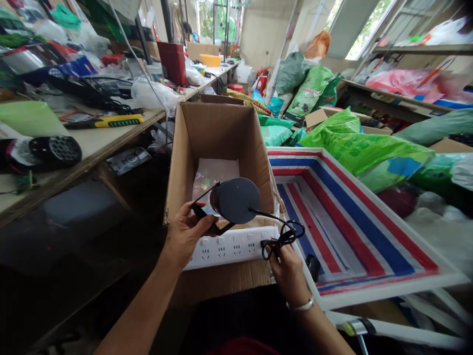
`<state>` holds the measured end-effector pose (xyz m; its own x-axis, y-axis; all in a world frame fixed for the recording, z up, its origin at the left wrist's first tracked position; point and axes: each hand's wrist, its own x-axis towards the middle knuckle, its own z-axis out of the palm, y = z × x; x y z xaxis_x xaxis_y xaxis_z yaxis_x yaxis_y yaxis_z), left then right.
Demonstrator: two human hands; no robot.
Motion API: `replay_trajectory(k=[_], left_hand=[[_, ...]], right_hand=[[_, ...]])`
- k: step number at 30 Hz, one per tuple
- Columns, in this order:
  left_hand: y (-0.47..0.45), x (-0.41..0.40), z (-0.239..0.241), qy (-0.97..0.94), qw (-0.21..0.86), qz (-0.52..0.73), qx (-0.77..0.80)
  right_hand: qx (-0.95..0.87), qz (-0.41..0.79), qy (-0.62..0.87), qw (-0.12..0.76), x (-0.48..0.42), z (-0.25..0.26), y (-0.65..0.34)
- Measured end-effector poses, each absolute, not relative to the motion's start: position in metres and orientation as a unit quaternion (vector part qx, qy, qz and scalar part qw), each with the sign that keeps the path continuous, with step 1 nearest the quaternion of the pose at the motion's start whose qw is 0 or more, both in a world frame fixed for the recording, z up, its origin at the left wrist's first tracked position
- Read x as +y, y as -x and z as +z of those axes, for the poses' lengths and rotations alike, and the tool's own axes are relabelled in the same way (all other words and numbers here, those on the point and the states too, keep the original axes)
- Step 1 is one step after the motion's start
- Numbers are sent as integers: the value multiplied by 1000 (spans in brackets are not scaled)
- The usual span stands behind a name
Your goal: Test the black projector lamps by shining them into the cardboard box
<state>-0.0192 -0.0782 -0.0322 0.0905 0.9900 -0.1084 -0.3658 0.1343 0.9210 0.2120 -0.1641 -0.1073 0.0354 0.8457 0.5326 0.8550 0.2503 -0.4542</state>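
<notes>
My left hand (186, 231) is closed around the black bracket of a round black projector lamp (240, 199), holding it over the front of an open cardboard box (218, 118). The lamp's flat dark back faces me, and small coloured light spots fall on a white sheet (209, 172) inside the box. From the lamp a black cord runs to a looped bundle (286, 236) at my right hand (286, 268). Those fingers are closed at a black plug on the right end of a white power strip (229, 249), which lies across the box's near edge.
On the right stands a white-framed tray (354, 222) lined with striped cloth. Green bags (362, 143) are heaped behind it. The workbench (111, 138) at left carries a yellow-black tool (118, 121), another black lamp (55, 150), cables and plastic bags.
</notes>
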Motion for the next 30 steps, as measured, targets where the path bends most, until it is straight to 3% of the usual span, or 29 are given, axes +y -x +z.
replay_trajectory(k=[7, 15, 30], left_hand=[[18, -41, -31, -374, 658, 544, 362], [25, -40, -28, -368, 642, 562, 369], [49, -49, -24, -363, 604, 568, 425]], right_hand=[[-680, 52, 619, 390, -161, -110, -208], [-660, 31, 608, 439, -158, -129, -216], [-660, -10, 605, 444, -156, -140, -219]])
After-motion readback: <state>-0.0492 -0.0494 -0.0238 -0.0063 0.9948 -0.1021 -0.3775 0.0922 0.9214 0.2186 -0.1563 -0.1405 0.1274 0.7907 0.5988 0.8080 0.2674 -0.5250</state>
